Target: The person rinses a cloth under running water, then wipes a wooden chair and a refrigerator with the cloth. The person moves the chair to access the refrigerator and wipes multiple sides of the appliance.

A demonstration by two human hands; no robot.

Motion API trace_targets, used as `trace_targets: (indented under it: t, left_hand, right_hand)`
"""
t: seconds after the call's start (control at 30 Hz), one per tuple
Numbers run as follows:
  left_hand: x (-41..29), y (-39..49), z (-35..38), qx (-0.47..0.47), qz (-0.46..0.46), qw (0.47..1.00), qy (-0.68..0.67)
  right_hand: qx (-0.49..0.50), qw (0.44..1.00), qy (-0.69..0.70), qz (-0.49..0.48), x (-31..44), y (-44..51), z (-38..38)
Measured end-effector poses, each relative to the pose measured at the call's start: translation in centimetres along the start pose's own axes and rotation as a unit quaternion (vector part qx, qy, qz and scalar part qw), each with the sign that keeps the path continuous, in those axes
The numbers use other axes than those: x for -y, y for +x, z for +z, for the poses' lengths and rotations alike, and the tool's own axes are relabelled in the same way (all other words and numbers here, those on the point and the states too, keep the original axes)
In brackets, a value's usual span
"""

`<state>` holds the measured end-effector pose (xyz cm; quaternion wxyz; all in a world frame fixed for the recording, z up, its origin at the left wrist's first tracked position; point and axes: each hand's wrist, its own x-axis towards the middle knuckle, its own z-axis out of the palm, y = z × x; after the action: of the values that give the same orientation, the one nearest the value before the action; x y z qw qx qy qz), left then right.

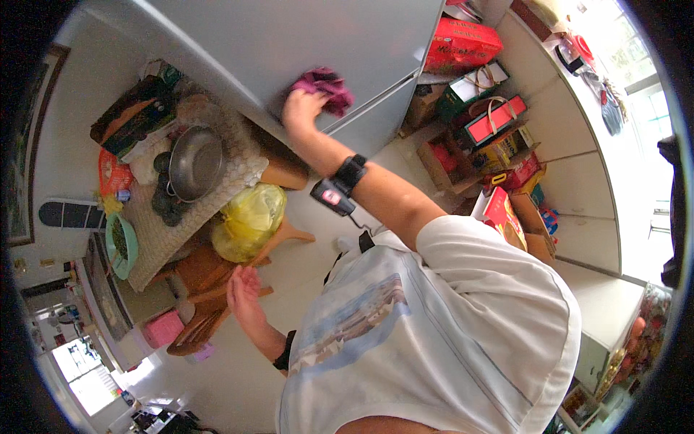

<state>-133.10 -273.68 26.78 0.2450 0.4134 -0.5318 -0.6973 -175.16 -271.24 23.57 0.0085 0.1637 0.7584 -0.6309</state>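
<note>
My right hand (302, 111) presses a crumpled purple cloth (331, 91) against the grey door of a refrigerator (271, 43), just above the seam between its upper and lower doors. The cloth bunches out past my fingertips. Lower and to the left, my left hand (244, 287) hangs in the air, holding nothing, its fingers loosely bent. It is nearest to a wooden chair (203, 276) and a yellow plastic bag (249, 222) of unclear contents. Both wrists wear black bands, and a small black device (332, 197) is by the right one.
A cloth-covered table (162, 244) on the left bears a metal pan (196, 163), a green basin (120, 247) and a red basket (114, 173). Cardboard boxes (447, 168), gift boxes (496, 122) and a red box (463, 46) crowd the floor beside white cabinets (577, 184).
</note>
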Motion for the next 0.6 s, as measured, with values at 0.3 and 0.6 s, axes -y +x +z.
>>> trace_targets:
  t: [0.3,0.6]
  left_hand:
    - [0.0,-1.8,-6.3,-0.066,-0.004,0.998,0.001]
    - [1.7,-5.3,-3.3,-0.142,-0.012,0.990,0.010]
  right_hand:
    - [0.161,0.956,0.210,0.126,-3.4,-2.9,4.3]
    - [0.097,0.701,-0.621,-0.337,-2.4,17.7,-11.1]
